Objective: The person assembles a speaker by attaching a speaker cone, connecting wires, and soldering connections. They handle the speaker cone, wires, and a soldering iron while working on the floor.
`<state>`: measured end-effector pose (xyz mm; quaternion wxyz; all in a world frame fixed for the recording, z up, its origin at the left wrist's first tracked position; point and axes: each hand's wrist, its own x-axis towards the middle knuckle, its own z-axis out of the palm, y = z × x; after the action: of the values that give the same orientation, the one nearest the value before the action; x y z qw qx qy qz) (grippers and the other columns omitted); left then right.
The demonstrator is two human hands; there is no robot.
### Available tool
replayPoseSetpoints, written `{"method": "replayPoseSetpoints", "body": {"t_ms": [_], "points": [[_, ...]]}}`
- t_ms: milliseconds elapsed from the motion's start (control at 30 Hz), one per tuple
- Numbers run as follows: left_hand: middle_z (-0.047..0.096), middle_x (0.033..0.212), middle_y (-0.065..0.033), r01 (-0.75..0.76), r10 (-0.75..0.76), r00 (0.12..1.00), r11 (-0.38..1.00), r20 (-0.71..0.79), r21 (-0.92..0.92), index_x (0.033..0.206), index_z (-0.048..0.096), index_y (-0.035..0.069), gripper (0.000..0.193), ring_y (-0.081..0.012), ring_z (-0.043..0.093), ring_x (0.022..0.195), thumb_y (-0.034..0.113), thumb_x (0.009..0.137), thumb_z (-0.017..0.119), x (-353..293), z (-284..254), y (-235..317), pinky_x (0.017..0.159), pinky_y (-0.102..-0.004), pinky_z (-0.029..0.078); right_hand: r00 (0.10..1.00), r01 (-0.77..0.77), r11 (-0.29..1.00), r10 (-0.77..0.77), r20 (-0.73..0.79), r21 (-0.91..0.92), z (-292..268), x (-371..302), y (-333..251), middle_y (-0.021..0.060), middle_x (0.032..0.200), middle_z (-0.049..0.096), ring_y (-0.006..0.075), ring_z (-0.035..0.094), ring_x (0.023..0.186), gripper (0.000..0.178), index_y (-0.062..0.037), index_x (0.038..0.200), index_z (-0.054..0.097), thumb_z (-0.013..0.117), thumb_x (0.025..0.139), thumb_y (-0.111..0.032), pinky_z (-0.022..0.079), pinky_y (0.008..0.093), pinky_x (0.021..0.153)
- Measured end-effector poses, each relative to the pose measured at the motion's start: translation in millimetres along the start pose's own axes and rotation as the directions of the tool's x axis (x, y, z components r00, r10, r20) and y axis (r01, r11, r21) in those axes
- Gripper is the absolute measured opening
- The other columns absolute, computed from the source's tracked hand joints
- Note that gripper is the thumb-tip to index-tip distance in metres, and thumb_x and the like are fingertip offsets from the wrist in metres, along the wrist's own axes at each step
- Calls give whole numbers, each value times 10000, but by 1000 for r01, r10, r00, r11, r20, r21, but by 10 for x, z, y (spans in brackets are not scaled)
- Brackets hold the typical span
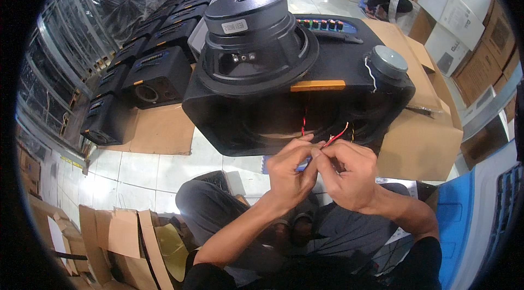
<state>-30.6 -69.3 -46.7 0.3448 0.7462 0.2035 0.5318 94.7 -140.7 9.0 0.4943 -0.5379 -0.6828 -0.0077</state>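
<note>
Head view: I see a thin red wire (336, 136), pale-tipped, right of frame centre, pinched in the left hand (290, 167) and right hand (350, 174) before a black speaker box (349, 63).

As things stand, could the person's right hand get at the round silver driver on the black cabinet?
Probably yes: nothing visible blocks the right hand from the silver driver, though its fingers hold the red wire.

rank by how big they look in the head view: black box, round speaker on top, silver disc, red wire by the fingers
Largest to smallest:
1. black box
2. round speaker
3. silver disc
4. red wire, only a short length showing
</note>
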Motion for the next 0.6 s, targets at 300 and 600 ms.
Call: {"method": "replayPoseSetpoints", "body": {"t_ms": [300,600], "points": [[774,993,-180,81,-86,995,991,-47,-102,1046,777,-27,202,-284,748,984,-27,845,790,66,-99,75,896,-391,574,961,275,930,-256,105,-245,-376,304,-172,122,897,694,228,668,786,218,18,982,742,813,783,-35,518,324,615],[768,1066,-166,43,-40,998,997,39,-63,1058,777,-17,205,-229,736,1007,-33,854,782,195,-387,154,951,-344,560,596,763,614,-549,586,-202,-571,1127,-288,90,1006,652,253,621,995,225,-12,898,690,703,704,-125,498,379,862]]}}
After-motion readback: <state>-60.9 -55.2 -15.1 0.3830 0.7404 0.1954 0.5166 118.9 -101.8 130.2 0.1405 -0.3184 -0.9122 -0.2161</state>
